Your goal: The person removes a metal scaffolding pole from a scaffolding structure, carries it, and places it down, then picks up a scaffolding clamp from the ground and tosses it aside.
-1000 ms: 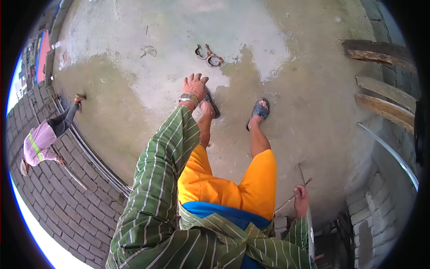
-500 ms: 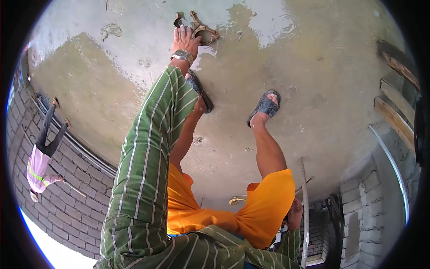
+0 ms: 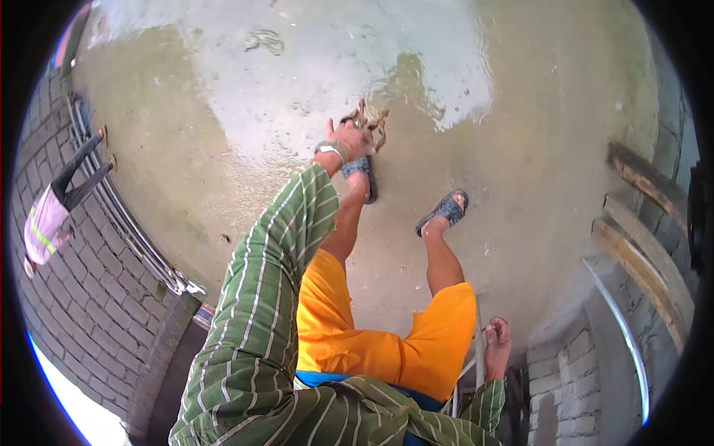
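Note:
My left hand [image 3: 349, 139], with a metal-banded watch [image 3: 331, 151] at the wrist, is closed on a rusty scaffold clamp [image 3: 379, 128]. The clamp's open jaws and arms stick out past my fingers, in front of my left slipper [image 3: 370, 182]. Part of the clamp is hidden behind the hand. My right hand [image 3: 497, 351] is at my right side beside a thin pole [image 3: 480, 346]. Its fingers are loosely curled and apart from the palm, with nothing visible in them.
Shallow water [image 3: 282, 82] covers part of the concrete floor [image 3: 550, 178]. Wooden planks [image 3: 639, 260] and a metal pipe [image 3: 621, 334] lie along the right. Long pipes [image 3: 123, 204] run beside a block wall [image 3: 89, 275] at left, near a person in a pink top [image 3: 48, 223].
My left hand has come back toward my left foot with the rusty clamp, now gripped in its fingers. My right hand has moved further into view. The camera view has shifted.

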`<state>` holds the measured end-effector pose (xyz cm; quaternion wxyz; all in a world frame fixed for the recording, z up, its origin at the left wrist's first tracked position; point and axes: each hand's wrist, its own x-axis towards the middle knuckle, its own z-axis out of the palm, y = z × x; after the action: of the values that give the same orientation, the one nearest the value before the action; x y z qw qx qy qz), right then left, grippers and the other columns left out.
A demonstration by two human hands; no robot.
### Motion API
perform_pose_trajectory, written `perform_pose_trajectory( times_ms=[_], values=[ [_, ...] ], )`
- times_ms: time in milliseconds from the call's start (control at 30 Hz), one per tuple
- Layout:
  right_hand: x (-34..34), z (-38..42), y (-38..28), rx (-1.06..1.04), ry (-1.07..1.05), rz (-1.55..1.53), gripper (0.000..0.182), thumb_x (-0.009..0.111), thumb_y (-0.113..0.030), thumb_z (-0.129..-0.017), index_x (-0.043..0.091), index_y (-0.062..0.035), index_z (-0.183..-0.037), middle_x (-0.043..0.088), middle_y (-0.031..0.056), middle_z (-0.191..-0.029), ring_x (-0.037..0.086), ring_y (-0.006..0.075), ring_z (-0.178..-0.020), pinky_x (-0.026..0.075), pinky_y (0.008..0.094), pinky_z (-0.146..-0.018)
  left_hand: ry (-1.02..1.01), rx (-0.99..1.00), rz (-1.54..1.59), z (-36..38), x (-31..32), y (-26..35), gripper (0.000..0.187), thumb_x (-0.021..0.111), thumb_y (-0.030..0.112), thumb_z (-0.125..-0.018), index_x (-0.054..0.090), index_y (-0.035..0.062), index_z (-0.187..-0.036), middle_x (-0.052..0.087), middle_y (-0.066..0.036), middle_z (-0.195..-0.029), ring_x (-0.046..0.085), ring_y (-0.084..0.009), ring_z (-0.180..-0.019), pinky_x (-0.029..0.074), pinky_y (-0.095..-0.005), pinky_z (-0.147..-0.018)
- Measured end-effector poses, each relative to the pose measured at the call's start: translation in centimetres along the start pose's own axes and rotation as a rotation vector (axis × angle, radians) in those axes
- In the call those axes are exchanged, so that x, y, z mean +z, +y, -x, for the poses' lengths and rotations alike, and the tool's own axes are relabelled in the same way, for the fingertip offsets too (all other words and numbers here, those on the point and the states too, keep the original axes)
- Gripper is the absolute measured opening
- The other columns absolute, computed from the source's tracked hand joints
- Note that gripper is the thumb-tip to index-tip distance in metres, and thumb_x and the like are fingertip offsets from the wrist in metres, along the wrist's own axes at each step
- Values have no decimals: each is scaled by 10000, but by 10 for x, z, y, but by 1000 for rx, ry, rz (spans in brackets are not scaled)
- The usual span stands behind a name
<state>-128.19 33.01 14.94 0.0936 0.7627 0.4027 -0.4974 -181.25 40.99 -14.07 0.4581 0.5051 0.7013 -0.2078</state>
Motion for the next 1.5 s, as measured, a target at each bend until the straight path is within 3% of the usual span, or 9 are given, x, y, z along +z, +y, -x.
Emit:
perform_pose_trajectory(
  times_ms=[167, 333, 400, 567, 867, 900, 933, 1200, 1500],
  values=[
    [38, 29, -116, -185, -105, 190, 319, 618, -120, -879, 562, 4, -1167, 621, 111, -1066, 594, 202, -976, 462, 322, -875, 95, -202, 504, 148, -2, -110, 397, 711, 518, -721, 652, 318, -1058, 595, -49, -1220, 434, -294, -1278, 164, -727, -1019],
    [86, 57, -288, -636, -183, 440, 302, 629, -125, -861, 576, 11, -1126, 629, 135, -1061, 608, 215, -949, 473, 337, -863, 270, -474, 818, 293, -16, -215, 425, 713, 516, -740, 644, 305, -1103, 628, -44, -1194, 495, -257, -1237, 204, -693, -1020],
    [110, 58, -366, -788, -214, 466, 287, 626, -130, -863, 579, 11, -1109, 633, 135, -1047, 610, 221, -942, 475, 339, -859, 248, -439, 961, 353, -34, -246, 464, 696, 497, -763, 633, 240, -1145, 603, -112, -1213, 515, -282, -1216, 320, -587, -1029],
    [158, 79, -491, -1024, -262, 547, 265, 617, -149, -870, 583, 18, -1073, 644, 129, -991, 611, 223, -936, 477, 334, -849, 535, -431, 1235, 348, 68, -292, 471, 753, 437, -726, 673, 138, -1081, 662, -130, -1090, 610, -295, -1064, 456, -391, -931],
    [225, 50, -615, -1153, -505, 808, 290, 639, -192, -864, 586, 24, -1051, 644, 124, -980, 608, 204, -926, 474, 321, -835, 710, -786, 1670, 437, 151, -239, 512, 780, 402, -705, 668, 73, -1081, 667, -158, -1065, 629, -289, -1016, 483, -373, -889],
    [236, 32, -627, -1190, -548, 824, 263, 639, -171, -862, 583, 16, -1038, 621, 85, -918, 580, 162, -821, 474, 295, -746, 691, -815, 1729, 445, 154, -228, 518, 781, 402, -705, 666, 65, -1081, 667, -159, -1063, 631, -285, -1012, 485, -373, -887],
    [244, 13, -639, -1227, -587, 836, 237, 638, -150, -860, 579, 9, -1025, 598, 45, -856, 551, 120, -717, 473, 269, -657, 715, -831, 1728, 454, 158, -213, 525, 779, 398, -704, 664, 59, -1088, 670, -157, -1057, 634, -278, -1005, 484, -370, -887],
    [290, 21, -730, -1166, -700, 786, 309, 642, -207, -865, 578, 3, -1083, 619, 68, -875, 578, 133, -733, 503, 282, -650, 710, -1146, 1989, 447, 165, -67, 431, 739, 383, -773, 690, 57, -1050, 691, -103, -968, 642, -226, -896, 494, -358, -805],
    [331, 9, -783, -1239, -608, 1252, 398, 620, -285, -859, 594, 4, -1132, 669, 206, -1019, 651, 316, -963, 496, 387, -836, 967, -1005, 2746, 381, 162, 8, 354, 653, 325, -886, 671, 54, -1114, 677, -59, -988, 624, -165, -871, 503, -362, -762]
  ],
)
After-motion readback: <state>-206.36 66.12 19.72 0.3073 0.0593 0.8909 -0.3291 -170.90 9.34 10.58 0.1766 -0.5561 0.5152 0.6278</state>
